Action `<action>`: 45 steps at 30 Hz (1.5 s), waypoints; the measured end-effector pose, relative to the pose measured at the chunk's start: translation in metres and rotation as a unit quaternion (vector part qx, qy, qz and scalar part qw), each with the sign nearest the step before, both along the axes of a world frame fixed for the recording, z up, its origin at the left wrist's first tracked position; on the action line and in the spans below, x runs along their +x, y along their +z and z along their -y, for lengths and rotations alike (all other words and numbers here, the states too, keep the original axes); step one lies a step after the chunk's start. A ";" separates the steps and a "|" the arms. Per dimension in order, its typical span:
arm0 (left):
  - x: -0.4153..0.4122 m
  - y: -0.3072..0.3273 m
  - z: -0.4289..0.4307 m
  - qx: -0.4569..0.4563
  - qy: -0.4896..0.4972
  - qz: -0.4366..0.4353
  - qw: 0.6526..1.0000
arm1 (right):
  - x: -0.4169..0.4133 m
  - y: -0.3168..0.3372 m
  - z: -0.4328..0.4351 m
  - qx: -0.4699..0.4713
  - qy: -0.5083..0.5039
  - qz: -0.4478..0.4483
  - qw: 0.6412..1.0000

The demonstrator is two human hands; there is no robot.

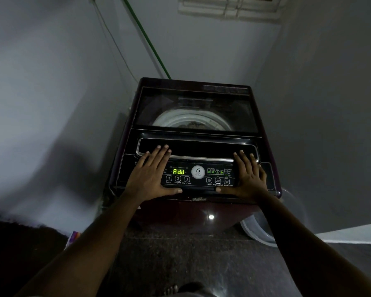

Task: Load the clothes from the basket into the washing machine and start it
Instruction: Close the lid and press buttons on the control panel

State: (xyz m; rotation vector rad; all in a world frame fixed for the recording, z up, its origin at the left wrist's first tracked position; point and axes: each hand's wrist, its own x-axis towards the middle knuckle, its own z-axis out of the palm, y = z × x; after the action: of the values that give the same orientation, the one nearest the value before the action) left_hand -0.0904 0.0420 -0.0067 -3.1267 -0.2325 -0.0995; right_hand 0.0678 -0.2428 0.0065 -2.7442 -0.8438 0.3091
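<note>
A dark maroon top-loading washing machine [201, 211] stands in a corner. Its glass lid [195, 108] is down, and the white drum rim with some dark cloth [191, 124] shows through it. The control panel [198, 175] is lit; its green display [178, 171] reads "Add". My left hand [151, 174] lies flat, fingers spread, on the panel's left end, thumb along the front edge. My right hand [247, 175] lies flat on the right end in the same way. Neither hand holds anything.
A pale plastic tub [263, 230] sits on the floor at the machine's right, partly hidden by my right forearm. Grey walls close in on both sides. A green hose [146, 37] runs down the back wall. A colourful packet [73, 237] lies at the left. The floor is dark stone.
</note>
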 end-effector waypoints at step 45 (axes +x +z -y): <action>0.001 0.002 0.001 -0.001 0.002 0.002 1.000 | -0.003 -0.003 0.001 0.039 -0.019 0.016 0.999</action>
State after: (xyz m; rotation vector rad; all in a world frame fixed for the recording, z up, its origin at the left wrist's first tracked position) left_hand -0.0898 0.0409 -0.0052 -3.1284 -0.2390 -0.1058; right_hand 0.0650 -0.2436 0.0040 -2.6960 -0.7920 0.2211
